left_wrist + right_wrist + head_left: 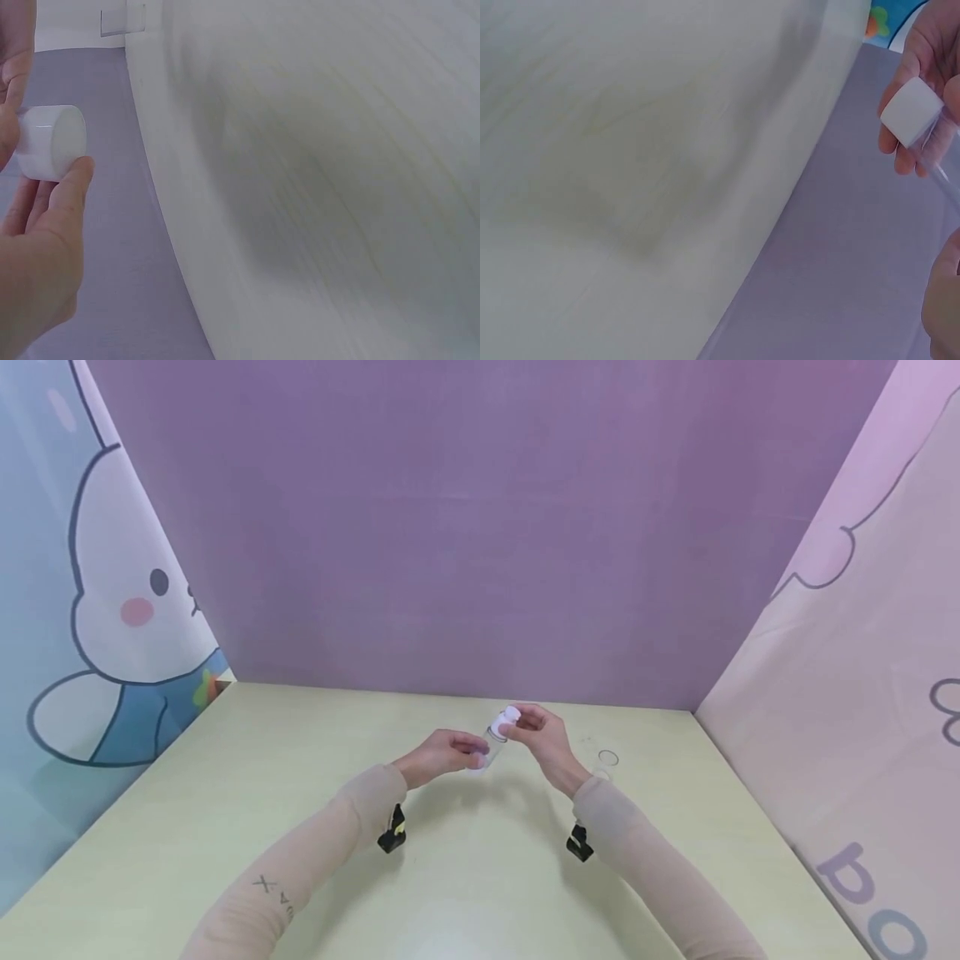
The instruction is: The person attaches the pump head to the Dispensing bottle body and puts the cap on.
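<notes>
A slim clear bottle (491, 748) with a white top and a white base is held tilted above the table, between both hands. My left hand (444, 754) grips its lower end. In the left wrist view the white base (66, 142) sits between thumb and fingers of that hand (45, 255). My right hand (546, 739) pinches the white top (506, 720) with thumb and fingers. The right wrist view shows the white base (911, 112) in the left hand (930, 45), with the right hand (943, 300) partly cut off at the edge.
To the right of the right wrist, a clear container with a dark ring (608, 758) lies or stands on the pale table (465, 877). A purple panel (480, 543) rises behind the table. Printed curtains (862, 693) flank both sides.
</notes>
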`<state>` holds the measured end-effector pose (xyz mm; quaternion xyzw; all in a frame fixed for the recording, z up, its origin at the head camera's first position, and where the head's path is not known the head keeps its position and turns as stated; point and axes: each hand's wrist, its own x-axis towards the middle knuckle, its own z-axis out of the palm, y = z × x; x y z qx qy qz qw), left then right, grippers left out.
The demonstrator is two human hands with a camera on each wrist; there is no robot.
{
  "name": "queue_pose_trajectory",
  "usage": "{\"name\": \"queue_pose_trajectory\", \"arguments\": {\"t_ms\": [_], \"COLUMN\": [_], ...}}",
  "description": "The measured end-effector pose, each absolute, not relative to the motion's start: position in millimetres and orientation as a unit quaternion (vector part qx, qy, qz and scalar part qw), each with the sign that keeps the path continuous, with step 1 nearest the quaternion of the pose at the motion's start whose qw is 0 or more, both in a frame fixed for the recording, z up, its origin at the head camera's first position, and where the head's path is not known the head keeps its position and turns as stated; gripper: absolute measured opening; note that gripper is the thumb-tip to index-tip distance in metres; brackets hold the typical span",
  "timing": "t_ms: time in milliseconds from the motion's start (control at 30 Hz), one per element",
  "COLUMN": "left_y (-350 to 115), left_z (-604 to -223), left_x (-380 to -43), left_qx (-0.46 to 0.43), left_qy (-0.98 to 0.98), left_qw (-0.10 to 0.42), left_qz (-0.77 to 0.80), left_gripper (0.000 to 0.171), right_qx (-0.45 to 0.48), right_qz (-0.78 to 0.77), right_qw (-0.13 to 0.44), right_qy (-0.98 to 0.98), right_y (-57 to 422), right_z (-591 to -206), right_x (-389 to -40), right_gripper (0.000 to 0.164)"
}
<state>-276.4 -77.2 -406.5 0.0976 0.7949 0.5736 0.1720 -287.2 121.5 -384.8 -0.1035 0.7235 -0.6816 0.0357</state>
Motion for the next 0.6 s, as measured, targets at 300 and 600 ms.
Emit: {"name": "queue_pose_trajectory", "arguments": {"t_ms": [300,600], "left_y": [-81.3,-84.1], "left_z": [-402.4,-401.0], "left_x": [-277.5,-274.6], "left_qx": [0.095,0.093], "left_qy": [0.799,0.796], "left_qw": [0.177,0.185], "left_qz": [0.566,0.569], "left_gripper": [0.039,0.039], "right_qx": [-0.142,-0.218], "right_qz": [-0.677,-0.729], "right_qw": [0.056,0.097], "right_qy": [0.720,0.642], "right_y": [124.0,126.6], "right_z": [-380.5,-377.5], "right_x": [-289.8,-287.8], "right_gripper": [0.046,0.052]}}
